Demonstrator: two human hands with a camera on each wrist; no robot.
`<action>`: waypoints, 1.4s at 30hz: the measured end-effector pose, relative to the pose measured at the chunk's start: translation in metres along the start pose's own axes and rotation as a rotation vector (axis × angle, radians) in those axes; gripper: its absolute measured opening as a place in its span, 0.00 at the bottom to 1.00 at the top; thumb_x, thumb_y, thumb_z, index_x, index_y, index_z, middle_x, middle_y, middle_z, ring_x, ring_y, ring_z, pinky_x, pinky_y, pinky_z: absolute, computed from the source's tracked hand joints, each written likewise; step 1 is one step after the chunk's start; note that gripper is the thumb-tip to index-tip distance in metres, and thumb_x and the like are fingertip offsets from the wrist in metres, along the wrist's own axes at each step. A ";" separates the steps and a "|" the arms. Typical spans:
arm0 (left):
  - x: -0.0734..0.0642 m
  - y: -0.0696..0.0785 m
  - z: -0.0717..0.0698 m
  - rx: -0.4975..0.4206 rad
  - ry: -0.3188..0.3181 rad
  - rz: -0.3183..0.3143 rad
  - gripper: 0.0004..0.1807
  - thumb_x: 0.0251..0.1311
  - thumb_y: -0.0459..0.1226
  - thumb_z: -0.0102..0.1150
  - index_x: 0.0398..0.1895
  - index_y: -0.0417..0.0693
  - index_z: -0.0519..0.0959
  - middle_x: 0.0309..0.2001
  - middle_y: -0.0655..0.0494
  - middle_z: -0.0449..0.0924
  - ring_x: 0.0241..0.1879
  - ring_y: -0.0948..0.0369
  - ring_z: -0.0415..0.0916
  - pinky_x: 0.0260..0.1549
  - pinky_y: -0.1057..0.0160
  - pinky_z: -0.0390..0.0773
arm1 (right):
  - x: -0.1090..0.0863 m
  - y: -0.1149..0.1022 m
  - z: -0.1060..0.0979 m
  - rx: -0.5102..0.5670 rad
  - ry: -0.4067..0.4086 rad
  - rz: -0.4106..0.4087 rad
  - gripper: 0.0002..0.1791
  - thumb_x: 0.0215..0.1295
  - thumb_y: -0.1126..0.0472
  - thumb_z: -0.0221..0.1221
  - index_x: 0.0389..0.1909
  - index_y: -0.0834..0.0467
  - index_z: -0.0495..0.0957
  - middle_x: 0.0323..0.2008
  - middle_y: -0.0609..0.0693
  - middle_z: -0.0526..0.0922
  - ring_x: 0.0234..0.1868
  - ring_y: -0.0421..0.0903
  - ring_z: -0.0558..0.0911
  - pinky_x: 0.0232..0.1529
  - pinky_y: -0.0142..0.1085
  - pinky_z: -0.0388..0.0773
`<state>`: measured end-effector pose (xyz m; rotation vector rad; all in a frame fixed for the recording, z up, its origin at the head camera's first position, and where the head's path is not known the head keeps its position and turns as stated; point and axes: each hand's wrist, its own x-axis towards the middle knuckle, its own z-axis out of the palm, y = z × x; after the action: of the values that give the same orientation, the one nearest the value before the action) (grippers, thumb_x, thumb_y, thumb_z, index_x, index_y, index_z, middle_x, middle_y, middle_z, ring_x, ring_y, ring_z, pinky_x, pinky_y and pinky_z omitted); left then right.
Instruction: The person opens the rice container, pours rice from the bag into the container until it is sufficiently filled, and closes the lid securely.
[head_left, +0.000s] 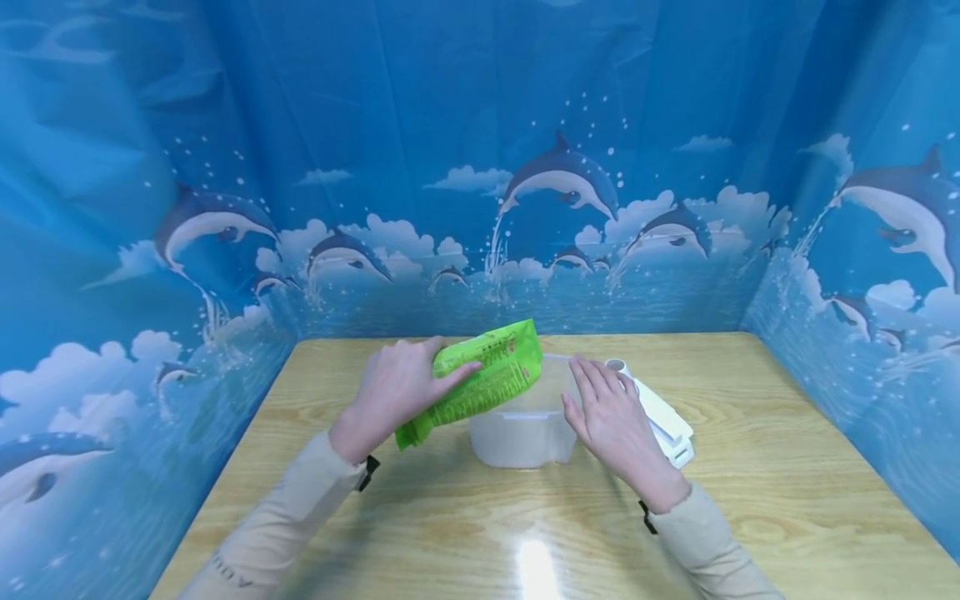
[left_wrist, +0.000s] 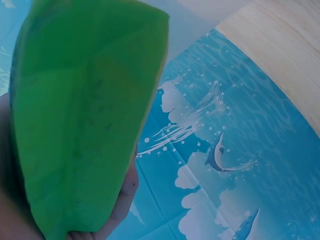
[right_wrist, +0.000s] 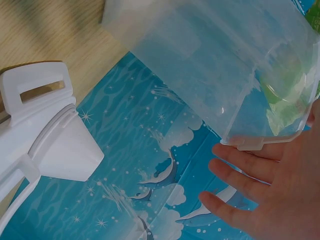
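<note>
My left hand (head_left: 397,387) grips a bright green plastic packet (head_left: 487,371), its thumb lying across the printed side. Tilted, the packet hangs over the left part of a clear plastic container (head_left: 521,442); in the left wrist view its green side (left_wrist: 90,115) covers much of the frame. At the container's right rim rests my right hand (head_left: 611,412), fingers extended. The right wrist view has those fingers (right_wrist: 245,175) spread beside the rim of the translucent container (right_wrist: 185,65). What the packet and container hold cannot be made out.
Just right of the container lies a white plastic part (head_left: 663,417) with a slotted handle and a spout-like end (right_wrist: 70,150). Everything stands on a wood-grain table (head_left: 757,433). A blue dolphin-print curtain (head_left: 450,125) borders the table at the back and both sides.
</note>
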<state>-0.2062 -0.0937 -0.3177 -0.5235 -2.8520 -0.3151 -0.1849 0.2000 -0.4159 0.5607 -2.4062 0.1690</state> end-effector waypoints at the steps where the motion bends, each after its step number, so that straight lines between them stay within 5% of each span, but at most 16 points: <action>1: 0.000 0.000 0.000 0.002 -0.001 0.004 0.40 0.64 0.69 0.51 0.57 0.45 0.82 0.09 0.62 0.60 0.08 0.67 0.53 0.08 0.69 0.53 | 0.000 0.000 0.000 0.000 -0.001 0.001 0.33 0.77 0.47 0.40 0.66 0.70 0.71 0.63 0.64 0.77 0.61 0.63 0.77 0.59 0.61 0.73; 26: 0.002 -0.002 0.002 0.041 0.046 0.073 0.38 0.65 0.67 0.52 0.52 0.42 0.84 0.08 0.63 0.56 0.09 0.67 0.51 0.10 0.68 0.51 | 0.000 0.000 0.001 0.012 0.019 -0.009 0.35 0.78 0.45 0.38 0.66 0.70 0.72 0.63 0.65 0.77 0.61 0.63 0.77 0.59 0.61 0.73; 32: 0.004 -0.001 0.002 0.044 0.041 0.065 0.37 0.66 0.67 0.51 0.52 0.43 0.84 0.14 0.58 0.68 0.12 0.65 0.58 0.10 0.67 0.58 | 0.000 0.000 0.001 0.009 0.019 -0.009 0.35 0.78 0.45 0.38 0.66 0.70 0.71 0.63 0.65 0.77 0.61 0.63 0.77 0.59 0.61 0.73; 36: 0.005 -0.001 0.003 0.036 0.065 0.091 0.31 0.70 0.62 0.51 0.49 0.44 0.85 0.18 0.59 0.71 0.14 0.63 0.63 0.12 0.67 0.62 | 0.000 0.000 0.001 0.007 0.014 -0.008 0.35 0.77 0.45 0.38 0.66 0.70 0.71 0.63 0.65 0.77 0.61 0.63 0.77 0.59 0.61 0.73; 42: 0.004 -0.001 0.004 0.012 0.112 0.189 0.17 0.73 0.53 0.53 0.41 0.52 0.82 0.14 0.63 0.66 0.11 0.66 0.58 0.11 0.69 0.56 | 0.000 0.001 0.001 0.003 0.009 -0.006 0.35 0.77 0.46 0.39 0.66 0.70 0.71 0.63 0.65 0.77 0.61 0.63 0.77 0.60 0.61 0.73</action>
<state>-0.2109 -0.0928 -0.3212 -0.7422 -2.6698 -0.2838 -0.1853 0.2004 -0.4165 0.5678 -2.3955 0.1725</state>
